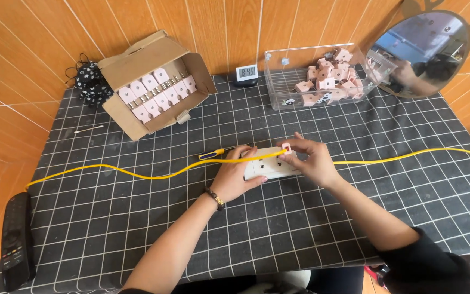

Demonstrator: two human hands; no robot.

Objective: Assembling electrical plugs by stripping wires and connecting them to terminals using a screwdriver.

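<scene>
Under both hands: I see a white socket [270, 169] on the checked cloth [137, 218].
Left hand [235, 177]: fingers curled on the socket's left edge.
Right hand [311, 159]: fingertips pinched on a pink plug [286, 147].
Cable [137, 173]: yellow, across my fingers.

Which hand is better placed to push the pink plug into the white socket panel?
Probably the right hand: its fingertips already pinch the pink plug over the white socket panel, while the left hand steadies the panel's left end.

A home craft table [137, 228] with checked cloth, wood-panelled wall [28, 43].
</scene>
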